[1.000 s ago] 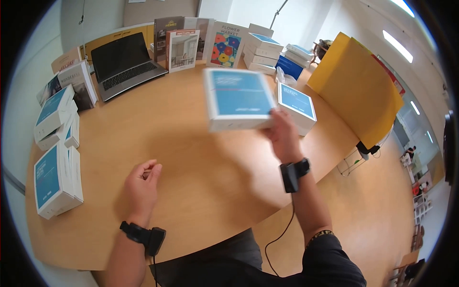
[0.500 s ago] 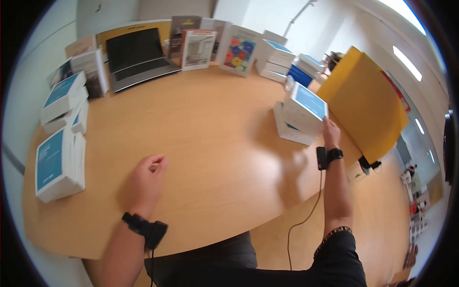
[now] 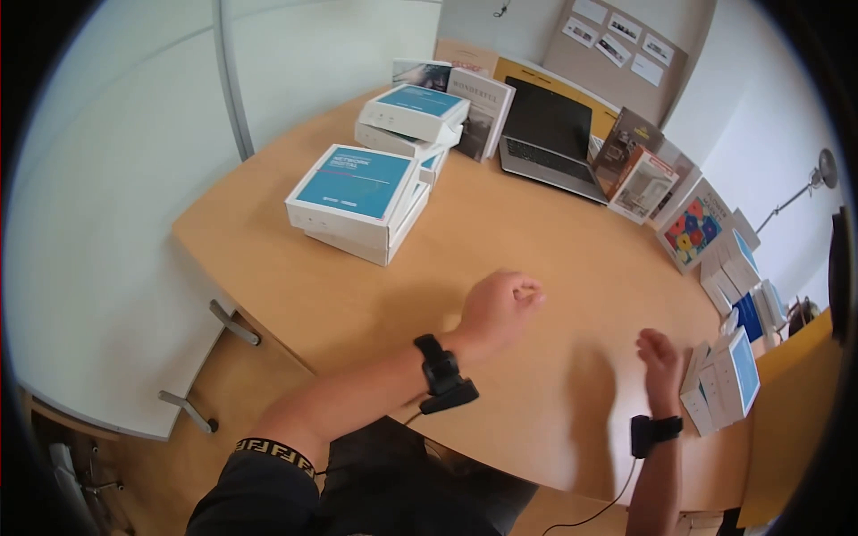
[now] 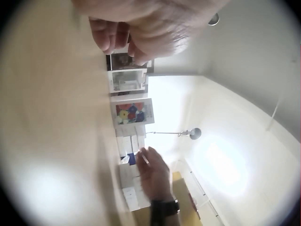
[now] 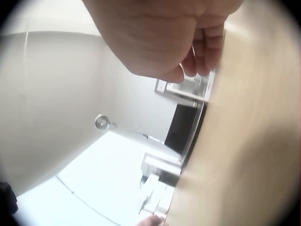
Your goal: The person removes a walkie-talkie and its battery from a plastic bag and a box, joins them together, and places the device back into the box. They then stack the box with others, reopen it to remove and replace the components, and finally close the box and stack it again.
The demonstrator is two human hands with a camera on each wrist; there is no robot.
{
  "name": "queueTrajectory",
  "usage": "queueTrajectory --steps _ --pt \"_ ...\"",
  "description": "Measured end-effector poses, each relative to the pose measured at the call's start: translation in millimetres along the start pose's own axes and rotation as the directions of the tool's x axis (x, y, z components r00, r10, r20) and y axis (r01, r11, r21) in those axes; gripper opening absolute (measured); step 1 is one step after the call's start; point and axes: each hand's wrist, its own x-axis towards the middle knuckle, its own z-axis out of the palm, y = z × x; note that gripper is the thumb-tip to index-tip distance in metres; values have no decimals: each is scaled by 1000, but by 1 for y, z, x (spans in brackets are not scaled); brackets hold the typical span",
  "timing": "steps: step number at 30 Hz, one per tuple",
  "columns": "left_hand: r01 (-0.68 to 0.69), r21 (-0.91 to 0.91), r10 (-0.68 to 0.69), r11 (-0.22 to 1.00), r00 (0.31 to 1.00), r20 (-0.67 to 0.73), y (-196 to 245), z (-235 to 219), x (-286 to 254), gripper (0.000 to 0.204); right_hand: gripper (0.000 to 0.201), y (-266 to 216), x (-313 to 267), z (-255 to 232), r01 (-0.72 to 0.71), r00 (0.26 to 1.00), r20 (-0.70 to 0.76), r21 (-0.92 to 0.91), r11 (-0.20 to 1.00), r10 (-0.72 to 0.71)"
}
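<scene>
My left hand [image 3: 500, 313] hovers over the middle of the table [image 3: 536, 393] with loosely curled fingers and holds nothing. The right hand [image 3: 660, 371], also holding nothing, is over the table just left of two stacked white boxes with blue labels. The upper box [image 3: 728, 380] of that pair sits askew on the lower box [image 3: 693, 393]. Ahead and left of the left hand, another white box [image 3: 353, 183] with a blue "Network Digital" label tops a short stack. In the left wrist view the right hand [image 4: 154, 174] appears with relaxed fingers.
Behind the left stack stands a pile of similar boxes [image 3: 416, 103]. An opened laptop [image 3: 550, 147] is at the back, between a grey upright book [image 3: 478, 112] and a flower-covered book [image 3: 693, 232]. More boxes [image 3: 728, 268] and a yellow panel [image 3: 800, 411] are at the right.
My right hand carried a box right, onto another box, then let go and drew back leftward. The head view has swung left; the left hand stays loosely curled.
</scene>
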Motion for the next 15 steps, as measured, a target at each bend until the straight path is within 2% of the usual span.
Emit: queueTrajectory --steps 2,4,7,9,11,12,14,15 --pt "-220 181 249 958 956 -154 10 -42 7 23 21 -8 -9 41 10 995 101 57 998 -16" --pt "-399 385 514 832 816 -265 7 -94 20 23 21 -16 -17 68 4 988 153 28 1000 -8" --pt "-176 611 536 772 697 -476 2 -179 29 23 21 -22 -26 87 -75 977 204 68 995 60" --pt "26 556 398 831 670 -627 -1 -229 26 30 21 -17 -25 91 -71 981 184 63 996 58" --pt "221 646 367 731 670 -645 -28 -268 24 43 21 -21 -25 98 -69 984 168 58 996 58" --pt "217 660 376 719 677 -632 -42 -281 23 43 22 -30 -24 101 -96 975 209 124 988 69" --pt "419 330 -54 846 684 -728 -57 -293 22 55 24 -41 -18 114 -135 970 228 202 970 88" --pt "407 346 -47 845 702 -710 -64 -297 21 55 29 -43 -15 126 -159 951 298 236 958 85"
